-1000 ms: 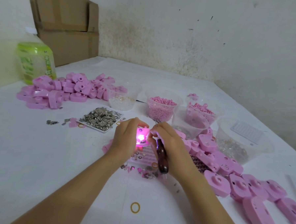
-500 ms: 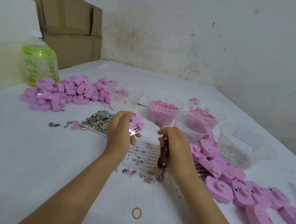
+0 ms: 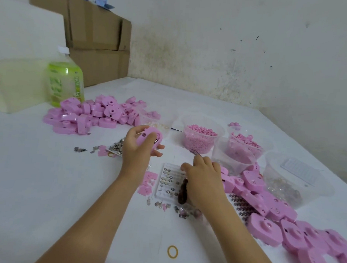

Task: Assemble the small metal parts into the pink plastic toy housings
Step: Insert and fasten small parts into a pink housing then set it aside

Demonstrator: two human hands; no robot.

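Head view: left hand (image 3: 135, 151) holds a pink housing (image 3: 148, 139) at eleven o'clock from the parts tray (image 3: 167, 181), grip wrapped round it, probably for loading. Right hand (image 3: 205, 179) clasps a dark-handled tool (image 3: 182, 195) over that tray, seemingly to pick up metal pieces.

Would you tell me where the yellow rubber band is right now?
In the head view, the yellow rubber band lies on the white table, low centre, between the left forearm and right forearm.

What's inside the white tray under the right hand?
Rows of small round metal parts sit in the white tray, on its left side. The right hand and the dark tool it grips cover the rest.
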